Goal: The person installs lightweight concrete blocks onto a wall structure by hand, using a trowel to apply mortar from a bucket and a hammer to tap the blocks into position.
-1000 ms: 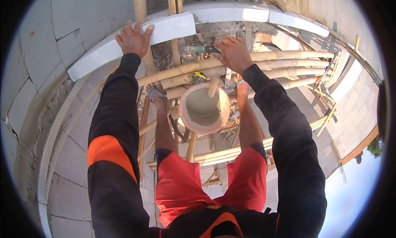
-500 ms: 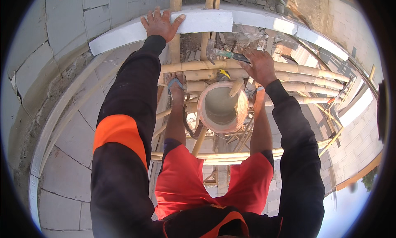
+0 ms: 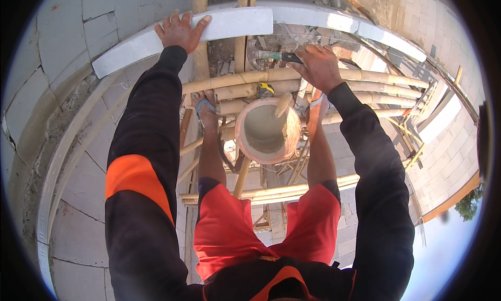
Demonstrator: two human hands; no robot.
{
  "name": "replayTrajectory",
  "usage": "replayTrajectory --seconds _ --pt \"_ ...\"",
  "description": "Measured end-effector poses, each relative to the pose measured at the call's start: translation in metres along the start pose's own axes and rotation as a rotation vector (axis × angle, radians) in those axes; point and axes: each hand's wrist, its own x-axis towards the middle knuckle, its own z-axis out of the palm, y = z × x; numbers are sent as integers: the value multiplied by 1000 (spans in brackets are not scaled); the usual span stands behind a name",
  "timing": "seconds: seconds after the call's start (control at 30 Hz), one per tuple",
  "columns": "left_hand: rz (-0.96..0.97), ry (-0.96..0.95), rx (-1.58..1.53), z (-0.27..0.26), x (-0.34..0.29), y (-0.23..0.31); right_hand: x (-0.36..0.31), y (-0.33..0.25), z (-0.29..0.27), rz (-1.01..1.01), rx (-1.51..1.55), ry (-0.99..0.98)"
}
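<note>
Head view, left hand (image 3: 180,32) lying flat with grip spread apart on the white block (image 3: 229,25) atop the wall, right hand (image 3: 318,66) with grip clamping the dark handle of a tool (image 3: 276,55), resting above bamboo scaffold poles (image 3: 365,79), mortar bucket (image 3: 267,130) sitting between the feet

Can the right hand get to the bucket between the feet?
Probably yes. The right hand holds a tool just above the bucket, whose open top is uncovered, with only a stick poking out.
</note>
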Motion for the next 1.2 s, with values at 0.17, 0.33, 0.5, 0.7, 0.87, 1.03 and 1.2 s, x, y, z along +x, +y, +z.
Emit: replayTrajectory --seconds 0.17,0.33,0.5,0.7,0.87,1.03,1.2 --pt "7 8 -1 2 1 -1 7 6 1 -10 2 40" --pt "3 -6 -41 0 2 -2 9 7 1 12 7 -66" --pt "-5 -7 -32 -3 0 1 2 -3 -8 -67 60 -139" --pt "-10 -7 -49 -5 -4 5 -1 -25 -2 134 233 3" --pt "-3 -3 -127 -13 -10 8 17 -34 22 207 329 117" --pt "-16 8 -114 -15 -11 10 19 -39 34 293 292 104" --pt "-28 -22 -144 -17 -12 11 19 -39 38 378 316 58"
